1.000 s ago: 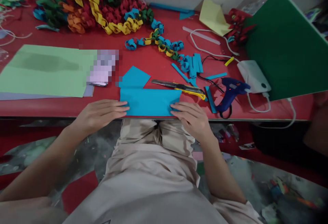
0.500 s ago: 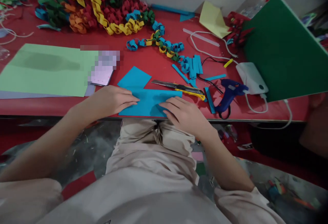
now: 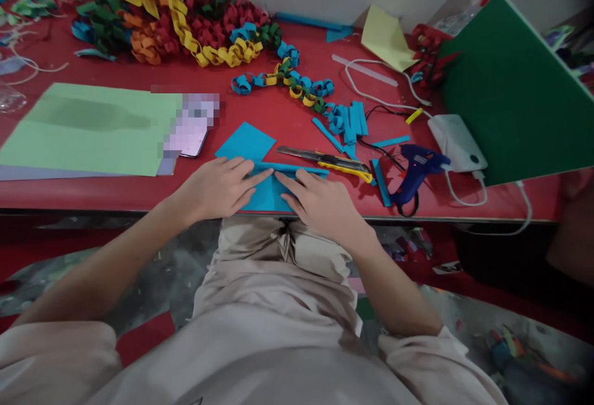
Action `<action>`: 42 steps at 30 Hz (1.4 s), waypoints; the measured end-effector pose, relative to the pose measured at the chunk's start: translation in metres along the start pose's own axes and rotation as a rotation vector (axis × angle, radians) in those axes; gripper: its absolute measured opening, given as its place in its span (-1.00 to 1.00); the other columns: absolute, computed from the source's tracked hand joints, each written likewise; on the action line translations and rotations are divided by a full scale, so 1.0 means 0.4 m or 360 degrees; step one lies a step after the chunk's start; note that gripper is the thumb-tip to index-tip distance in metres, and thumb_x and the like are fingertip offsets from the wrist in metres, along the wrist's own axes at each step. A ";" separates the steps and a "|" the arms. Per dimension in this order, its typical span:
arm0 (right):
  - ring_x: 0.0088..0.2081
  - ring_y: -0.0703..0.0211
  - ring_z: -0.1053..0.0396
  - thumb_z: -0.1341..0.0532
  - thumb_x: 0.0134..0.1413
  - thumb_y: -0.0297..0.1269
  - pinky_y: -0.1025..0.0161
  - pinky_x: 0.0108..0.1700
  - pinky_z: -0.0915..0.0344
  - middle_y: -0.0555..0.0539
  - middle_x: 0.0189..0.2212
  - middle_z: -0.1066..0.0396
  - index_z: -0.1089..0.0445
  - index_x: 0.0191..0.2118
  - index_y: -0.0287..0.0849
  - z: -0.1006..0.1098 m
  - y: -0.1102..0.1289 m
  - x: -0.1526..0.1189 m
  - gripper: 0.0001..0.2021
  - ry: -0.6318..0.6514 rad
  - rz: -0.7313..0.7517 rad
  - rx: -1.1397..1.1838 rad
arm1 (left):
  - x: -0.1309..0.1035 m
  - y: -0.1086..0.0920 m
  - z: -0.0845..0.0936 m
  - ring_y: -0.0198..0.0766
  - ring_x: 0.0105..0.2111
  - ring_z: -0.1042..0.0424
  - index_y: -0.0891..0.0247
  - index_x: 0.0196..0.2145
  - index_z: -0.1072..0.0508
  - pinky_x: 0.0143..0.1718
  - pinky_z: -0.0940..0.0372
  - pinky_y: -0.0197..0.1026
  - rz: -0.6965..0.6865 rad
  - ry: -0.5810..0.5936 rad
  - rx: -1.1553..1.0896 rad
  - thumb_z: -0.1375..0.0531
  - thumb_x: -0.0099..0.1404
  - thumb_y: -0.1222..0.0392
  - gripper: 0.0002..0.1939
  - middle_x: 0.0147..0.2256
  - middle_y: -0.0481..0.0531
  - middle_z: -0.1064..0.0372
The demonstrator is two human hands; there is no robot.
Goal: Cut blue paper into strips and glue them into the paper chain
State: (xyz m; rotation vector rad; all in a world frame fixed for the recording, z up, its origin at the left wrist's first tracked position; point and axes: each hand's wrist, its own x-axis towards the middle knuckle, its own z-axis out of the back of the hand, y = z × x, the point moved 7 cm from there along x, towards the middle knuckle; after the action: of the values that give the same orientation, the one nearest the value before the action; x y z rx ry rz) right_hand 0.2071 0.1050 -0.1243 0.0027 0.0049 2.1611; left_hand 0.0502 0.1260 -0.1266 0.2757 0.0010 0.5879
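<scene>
From my remote seat, the head view gives me both bare hands at the near edge of the red table (image 3: 93,193), on a blue sheet (image 3: 266,196) with a narrow fold along its far side. My left hand (image 3: 223,186) lies open, its fingers extended over the sheet's left part; my right hand (image 3: 323,200) lies open over the right part, and the index fingertips nearly meet at the fold. Whether either thumb pinches the paper, I cannot tell. Just beyond the sheet I have a smaller blue piece (image 3: 247,141) and, to its right, a cutter knife (image 3: 331,161). Farther right sits a blue glue gun (image 3: 414,170), near a white box (image 3: 457,141); linked paper chains (image 3: 223,57) spread behind.
</scene>
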 end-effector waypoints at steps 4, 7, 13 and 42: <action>-0.02 0.09 -0.40 0.08 0.52 -0.13 0.16 -0.26 -0.15 -0.15 0.00 -0.40 -0.19 0.40 -0.11 -0.010 -0.010 -0.011 -0.52 -0.0031 0.0024 0.0004 | -0.009 0.009 -0.005 0.02 -0.10 -0.39 0.17 0.42 -0.16 -0.17 -0.24 0.02 0.0030 0.0035 0.0019 0.06 0.56 0.08 -0.45 -0.06 0.22 -0.40; 0.00 0.09 -0.40 0.09 0.53 -0.15 0.18 -0.21 -0.19 -0.17 0.02 -0.41 -0.22 0.38 -0.15 -0.009 -0.016 -0.020 -0.52 -0.0040 0.0070 0.0014 | -0.014 0.016 -0.009 0.05 -0.05 -0.36 0.18 0.46 -0.08 -0.11 -0.22 0.06 0.0026 0.0034 -0.0020 0.08 0.56 0.04 -0.42 0.04 0.24 -0.37; -0.04 0.06 -0.43 0.13 0.52 -0.06 0.18 -0.28 -0.23 -0.21 0.11 -0.39 0.03 0.49 -0.12 0.001 -0.022 -0.008 -0.44 0.0031 -0.0004 -0.0018 | -0.014 0.028 -0.017 0.08 -0.02 -0.34 0.18 0.45 -0.08 -0.12 -0.18 0.08 0.0046 0.0064 -0.0046 0.10 0.56 -0.01 -0.41 0.08 0.26 -0.36; -0.31 -0.05 -0.53 0.28 0.49 -0.18 0.18 -0.38 -0.24 -0.39 -0.18 -0.50 -0.04 0.44 -0.42 -0.024 -0.062 -0.053 -0.39 0.0160 -0.0701 -0.0288 | -0.023 -0.003 0.022 0.16 -0.13 -0.41 0.67 0.14 -0.38 -0.27 -0.21 0.02 0.0593 0.0118 0.0140 0.09 0.54 0.08 -0.44 -0.11 0.46 -0.40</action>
State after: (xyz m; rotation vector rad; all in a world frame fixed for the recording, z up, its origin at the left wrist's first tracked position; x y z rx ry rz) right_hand 0.2394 0.1012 -0.1338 -0.1940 -0.1215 1.7130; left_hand 0.0439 0.1175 -0.1191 0.3421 0.0482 0.9698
